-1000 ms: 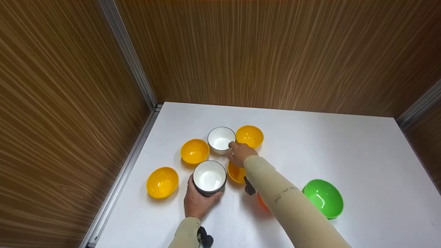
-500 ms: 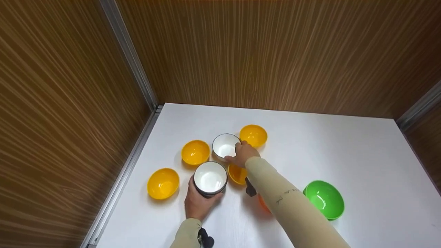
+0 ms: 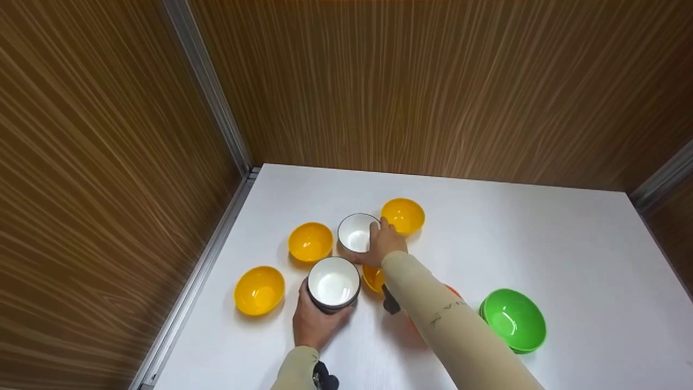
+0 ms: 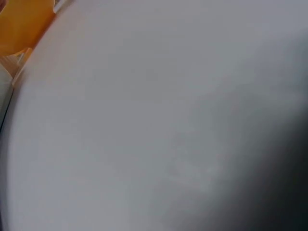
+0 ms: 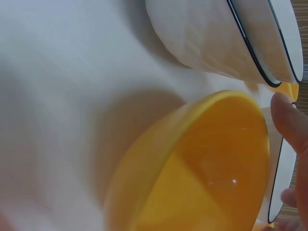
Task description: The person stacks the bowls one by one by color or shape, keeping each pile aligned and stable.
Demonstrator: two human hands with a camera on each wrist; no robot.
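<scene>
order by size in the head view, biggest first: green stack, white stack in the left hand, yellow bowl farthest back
Green stack
White stack
Far yellow bowl, though it sits farthest away, so true size is unsure.

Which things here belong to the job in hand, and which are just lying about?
Likely the job, judging by what is held:
nested white bowls, in the left grip
single white bowl, in the right grip

Apparently just lying about:
four yellow bowls
stacked green bowls
orange item, mostly hidden by the right sleeve
</scene>
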